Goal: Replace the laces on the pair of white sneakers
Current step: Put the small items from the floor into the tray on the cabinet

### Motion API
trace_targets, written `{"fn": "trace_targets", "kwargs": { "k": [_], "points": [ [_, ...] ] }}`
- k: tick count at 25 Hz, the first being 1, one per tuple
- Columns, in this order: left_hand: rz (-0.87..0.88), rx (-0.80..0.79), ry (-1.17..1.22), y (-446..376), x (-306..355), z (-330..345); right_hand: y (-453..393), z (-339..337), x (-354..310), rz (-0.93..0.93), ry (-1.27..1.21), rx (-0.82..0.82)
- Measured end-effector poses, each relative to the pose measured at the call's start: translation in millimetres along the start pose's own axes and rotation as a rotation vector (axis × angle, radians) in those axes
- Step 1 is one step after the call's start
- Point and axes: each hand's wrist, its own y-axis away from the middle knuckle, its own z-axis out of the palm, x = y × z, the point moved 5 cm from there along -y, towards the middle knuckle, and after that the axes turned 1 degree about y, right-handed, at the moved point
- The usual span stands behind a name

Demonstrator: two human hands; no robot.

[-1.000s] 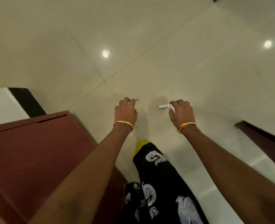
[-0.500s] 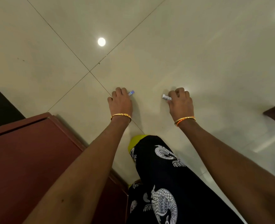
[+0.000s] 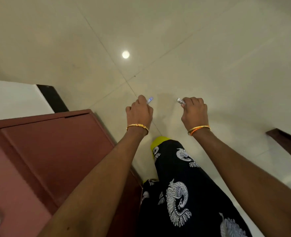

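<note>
Two hands curled: left hand (image 3: pixel 139 112) grips blue-tipped object (image 3: pixel 149 100); right hand (image 3: pixel 194 112) grips white object (image 3: pixel 180 101).

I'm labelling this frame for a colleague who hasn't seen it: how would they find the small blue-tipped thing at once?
Start at the pale tiled floor and find where its grout lines cross. Just below the crossing, the left hand grips a small clear piece with a blue tip poking out above its knuckles. The right hand holds a similar piece, but that one is white with dark markings.
</note>
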Motion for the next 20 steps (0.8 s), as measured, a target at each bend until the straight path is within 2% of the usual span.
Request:
{"fn": "trace_targets", "kwargs": {
  "k": [4,8,14,20],
  "points": [
    [-0.024,0.172,0.312,50,8,-90,2,-72,-75,-0.095,-0.107,0.084],
    [-0.078,0.434,0.493,97,-8,-163,14,-132,-162,-0.225,-0.258,0.105],
    [-0.346,0.691,0.681,205,-88,-247,92,-180,-299,-0.450,-0.461,0.102],
    [-0.708,0.884,0.762,366,-178,-253,224,-173,-384,-0.573,-0.505,-0.090]
  ]
}}
